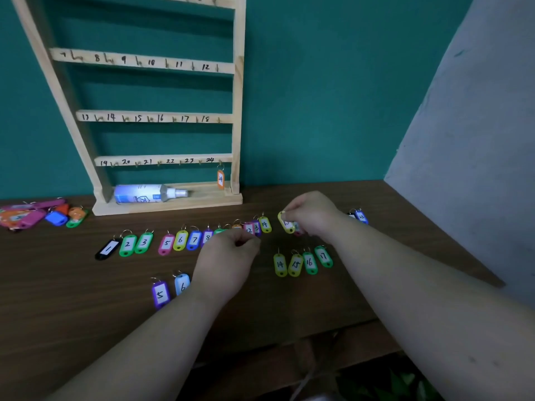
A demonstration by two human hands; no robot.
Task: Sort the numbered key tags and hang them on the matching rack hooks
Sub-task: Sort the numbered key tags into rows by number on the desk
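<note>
Orange tag 24 (pixel 220 179) is the only one hung on rack (pixel 238 111); other tags (pixel 127 244) lie rowed on table (pixel 86 299) mid-frame, right hand (pixel 309 215) pinches yellow tag (pixel 286 224) centre-right, left hand (pixel 228 259) curled, grip unclear.

The head view looks forward and down from close above the table (pixel 86 299) toward the rack (pixel 162 118).

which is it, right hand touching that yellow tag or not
Touching. The head view shows the right hand pinching the yellow tag at its ring end.
</note>
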